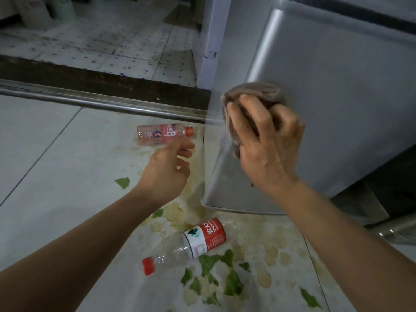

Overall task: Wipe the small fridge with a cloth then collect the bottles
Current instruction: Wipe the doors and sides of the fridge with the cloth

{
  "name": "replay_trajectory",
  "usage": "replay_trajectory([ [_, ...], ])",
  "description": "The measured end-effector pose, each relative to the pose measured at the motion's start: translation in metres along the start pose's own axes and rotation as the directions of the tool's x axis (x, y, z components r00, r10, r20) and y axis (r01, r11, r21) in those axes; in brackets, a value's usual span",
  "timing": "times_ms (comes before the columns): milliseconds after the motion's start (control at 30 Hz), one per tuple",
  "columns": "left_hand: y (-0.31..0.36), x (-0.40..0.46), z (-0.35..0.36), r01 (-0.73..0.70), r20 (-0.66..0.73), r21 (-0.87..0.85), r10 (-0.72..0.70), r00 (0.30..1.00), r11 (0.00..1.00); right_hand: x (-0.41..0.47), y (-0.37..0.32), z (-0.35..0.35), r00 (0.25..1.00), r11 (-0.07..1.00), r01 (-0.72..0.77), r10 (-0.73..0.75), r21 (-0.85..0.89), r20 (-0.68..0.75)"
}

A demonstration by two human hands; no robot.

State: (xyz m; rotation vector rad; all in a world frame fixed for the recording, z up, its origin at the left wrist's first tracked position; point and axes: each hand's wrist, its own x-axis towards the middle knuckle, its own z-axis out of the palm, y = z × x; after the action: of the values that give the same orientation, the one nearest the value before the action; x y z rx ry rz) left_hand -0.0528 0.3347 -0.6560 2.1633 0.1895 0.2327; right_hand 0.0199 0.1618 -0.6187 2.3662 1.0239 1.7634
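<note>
The small silver fridge (337, 91) fills the right of the view. A brownish-grey cloth (254, 95) is bunched against its door, gripped by my right hand (267, 145). My left hand (168, 167) hovers over the floor with its fingers apart, holding nothing, just below a pink-labelled bottle (162, 134) that lies on its side. Nearer to me lies a clear bottle with a red-and-white label and a red cap (191, 242), also on its side, below the fridge's lower corner.
Green leaf scraps (225, 271) and yellowish spill stains (180, 212) cover the light tiled floor around the bottles. A metal door rail (101, 102) and a dark threshold cross the floor behind them. A white cabinet (209, 41) stands left of the fridge.
</note>
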Motion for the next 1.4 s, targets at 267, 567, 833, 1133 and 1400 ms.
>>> replay_trajectory([
  [267,-0.015,-0.005,0.005,0.016,0.018,0.082,-0.017,1.0,0.997,-0.086,-0.047,0.026,0.895,0.958,0.287,-0.271,0.008,0.356],
  [567,-0.002,-0.011,-0.006,-0.06,0.082,0.153,0.048,0.996,0.986,-0.086,-0.048,0.01,0.778,0.934,0.341,-0.343,0.105,0.526],
  [833,0.012,0.004,0.032,-0.071,0.059,0.084,0.066,0.996,0.994,-0.05,0.033,-0.011,0.99,0.989,0.144,-0.144,-0.022,0.003],
  [1133,0.023,0.009,0.069,-0.08,-0.139,0.101,0.093,0.986,0.992,-0.16,0.034,0.006,0.854,0.919,0.383,-0.392,0.098,0.341],
  [1400,0.028,0.01,0.067,0.003,-0.123,0.188,0.021,0.992,0.982,-0.096,0.09,-0.027,0.993,0.997,0.078,-0.079,0.013,0.092],
])
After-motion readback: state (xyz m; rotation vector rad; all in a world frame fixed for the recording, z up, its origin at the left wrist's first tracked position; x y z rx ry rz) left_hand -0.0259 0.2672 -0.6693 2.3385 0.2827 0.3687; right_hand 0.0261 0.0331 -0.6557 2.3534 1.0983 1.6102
